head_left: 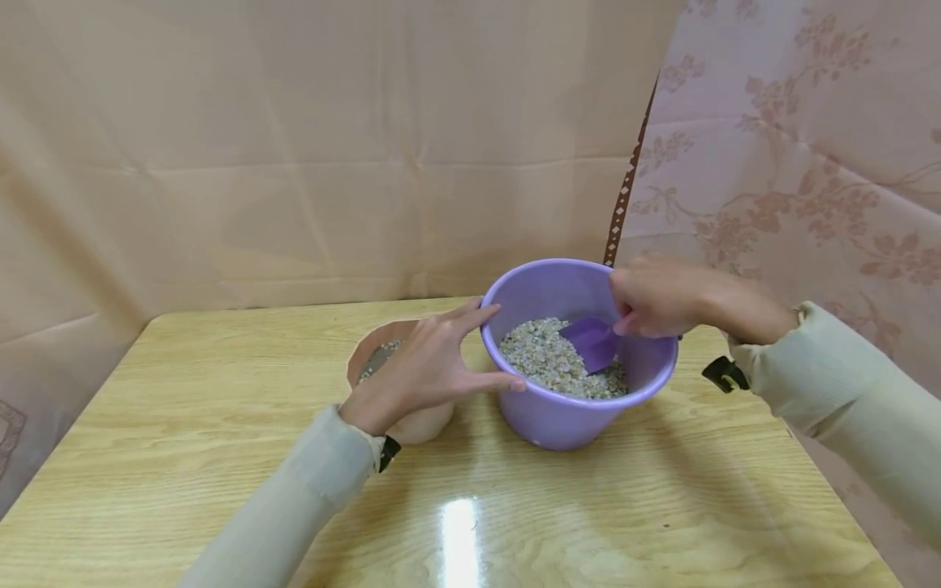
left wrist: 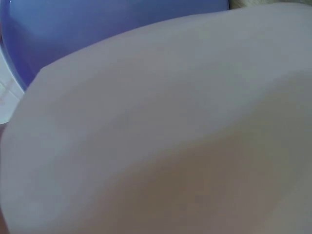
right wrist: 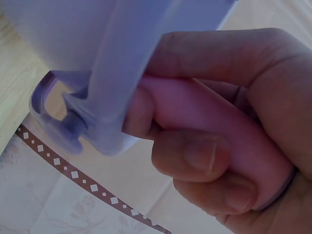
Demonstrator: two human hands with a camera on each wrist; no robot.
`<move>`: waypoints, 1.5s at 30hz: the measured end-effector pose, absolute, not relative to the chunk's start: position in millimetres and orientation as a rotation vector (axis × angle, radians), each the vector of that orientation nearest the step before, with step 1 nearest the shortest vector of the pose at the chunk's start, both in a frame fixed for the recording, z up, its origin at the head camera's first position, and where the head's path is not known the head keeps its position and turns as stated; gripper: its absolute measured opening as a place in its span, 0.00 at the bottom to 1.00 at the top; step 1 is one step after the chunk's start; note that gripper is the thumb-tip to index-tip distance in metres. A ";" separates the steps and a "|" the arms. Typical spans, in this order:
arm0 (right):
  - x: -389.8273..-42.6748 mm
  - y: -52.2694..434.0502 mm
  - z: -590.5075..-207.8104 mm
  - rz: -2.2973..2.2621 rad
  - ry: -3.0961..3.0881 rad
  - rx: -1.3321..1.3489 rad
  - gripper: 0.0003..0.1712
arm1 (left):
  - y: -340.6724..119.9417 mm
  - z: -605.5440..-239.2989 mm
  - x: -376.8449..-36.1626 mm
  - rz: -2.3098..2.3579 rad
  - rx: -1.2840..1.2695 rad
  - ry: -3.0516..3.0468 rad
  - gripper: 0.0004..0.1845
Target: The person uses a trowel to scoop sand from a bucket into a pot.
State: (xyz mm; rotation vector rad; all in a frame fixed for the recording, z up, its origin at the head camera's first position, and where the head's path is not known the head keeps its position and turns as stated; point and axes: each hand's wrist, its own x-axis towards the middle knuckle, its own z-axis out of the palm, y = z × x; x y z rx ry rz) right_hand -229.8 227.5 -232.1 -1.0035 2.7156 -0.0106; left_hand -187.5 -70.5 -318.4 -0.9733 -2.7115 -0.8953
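So the purple scoop [head_left: 590, 343] is down inside the lilac bucket [head_left: 562, 429], blade partly sunk in the pale gravel [head_left: 540, 355], just left of and below the right fingers [right wrist: 192, 156]. Those are curled snugly round its pink handle [right wrist: 214, 119], so the right hand [head_left: 654, 298] has a proper grip, up at the bucket's right side. From the right wrist you also get a chunky lug [right wrist: 56, 122] on the bucket's rim, near the fingertips.

The left hand [head_left: 434, 355] is spread pretty wide: thumb laid on the near edge of the bucket rim, forefinger on the rim further back, big gap between them. Can't really tell what its other fingers are doing. Left wrist view is mostly a pale blur, with a bit of bluish-purple at the top.

Tucked under and behind the left fingers is a pale pot [head_left: 419, 425], partly hidden by the hand, with some greyish bits [head_left: 381, 359] in it. It sits just beside the bucket, to its left.

Both stand on a wood-look worktop [head_left: 184, 449] below the fingers, with a shiny glare patch nearer the person. Beyond the hands there's a beige curtain [head_left: 331, 122], and behind the right one a pink flowery cloth [head_left: 809, 147] with a brown diamond trim [head_left: 627, 192].
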 end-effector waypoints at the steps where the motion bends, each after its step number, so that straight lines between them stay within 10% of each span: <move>1: -229.7 227.8 -232.1 -0.018 2.714 -1.005 0.16 | -70.4 -318.4 -187.6 -0.898 -0.976 -2.709 0.55; 45: -238.1 230.1 -247.0 -0.318 2.549 -1.083 0.08 | -72.6 -318.0 -188.4 -0.897 -0.992 -2.693 0.54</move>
